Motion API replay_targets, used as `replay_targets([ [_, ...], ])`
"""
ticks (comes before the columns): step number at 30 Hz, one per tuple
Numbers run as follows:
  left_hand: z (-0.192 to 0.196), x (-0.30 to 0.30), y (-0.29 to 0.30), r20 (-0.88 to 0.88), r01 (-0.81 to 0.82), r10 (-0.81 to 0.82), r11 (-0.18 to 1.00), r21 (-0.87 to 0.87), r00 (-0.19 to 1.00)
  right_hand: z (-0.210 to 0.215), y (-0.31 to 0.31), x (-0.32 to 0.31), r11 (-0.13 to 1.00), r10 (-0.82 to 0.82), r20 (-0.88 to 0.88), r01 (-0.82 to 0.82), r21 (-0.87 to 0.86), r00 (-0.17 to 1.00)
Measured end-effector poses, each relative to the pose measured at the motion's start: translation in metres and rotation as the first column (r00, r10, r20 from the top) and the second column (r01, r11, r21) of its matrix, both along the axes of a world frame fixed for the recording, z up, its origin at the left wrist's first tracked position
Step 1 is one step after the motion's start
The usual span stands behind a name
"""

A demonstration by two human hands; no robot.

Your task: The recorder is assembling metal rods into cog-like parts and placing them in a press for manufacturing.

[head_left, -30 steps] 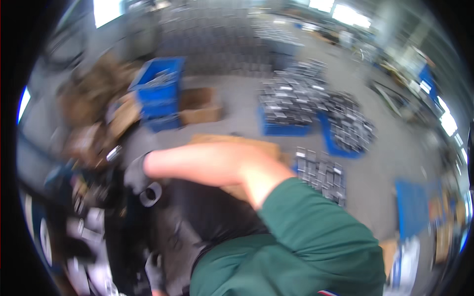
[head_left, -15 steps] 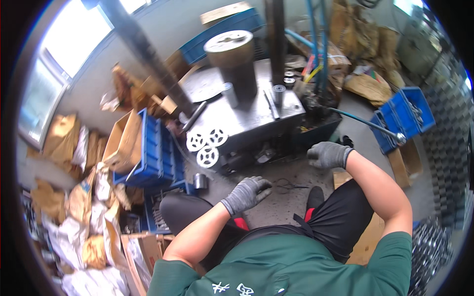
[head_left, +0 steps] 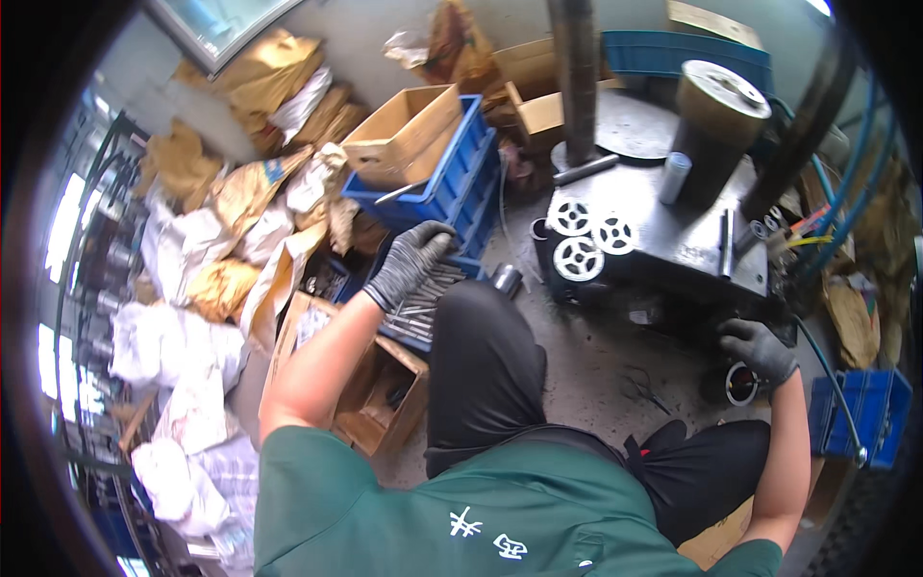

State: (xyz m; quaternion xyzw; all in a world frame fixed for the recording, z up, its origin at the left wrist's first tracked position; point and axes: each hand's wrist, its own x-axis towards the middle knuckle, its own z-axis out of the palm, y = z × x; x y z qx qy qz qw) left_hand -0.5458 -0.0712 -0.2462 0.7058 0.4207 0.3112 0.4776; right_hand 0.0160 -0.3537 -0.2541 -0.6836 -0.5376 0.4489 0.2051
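My left hand (head_left: 413,264), in a grey glove, is above a blue bin of metal rods (head_left: 423,306), just left of my raised knee. Its fingers are loosely bent, with nothing visible in them. My right hand (head_left: 761,352), also gloved, is out to the right, below the front edge of the metal machine table (head_left: 707,236), fingers loosely apart. Just under it is a dark round part with a pale ring-shaped end (head_left: 741,385); whether they touch I cannot tell. Three white spoked discs (head_left: 579,258) sit at the table's left corner.
A thick steel cylinder (head_left: 716,125) stands on the table between dark posts (head_left: 577,87). Blue crates (head_left: 476,183) carry a wooden box (head_left: 404,135) at the left. Paper sacks (head_left: 221,288) pile up beyond. An open cardboard box (head_left: 385,404) lies beside my left leg.
The view has swung left. My left hand has moved left from in front of my body to above the rod bin. My right hand has moved outward, near the round part.
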Motion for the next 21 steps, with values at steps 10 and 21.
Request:
replay_targets([
  [10,-0.267,-0.216,0.000,-0.303,-0.604,0.565,0.795,-0.049,0.768,-0.038,-0.012,0.014,0.946,-0.284,-0.211,0.237,-0.222,0.935],
  [21,-0.276,-0.106,-0.044,-0.826,-0.203,0.387,0.921,0.332,0.409,-0.027,-0.045,0.018,0.896,-0.387,-0.011,0.373,-0.239,0.922],
])
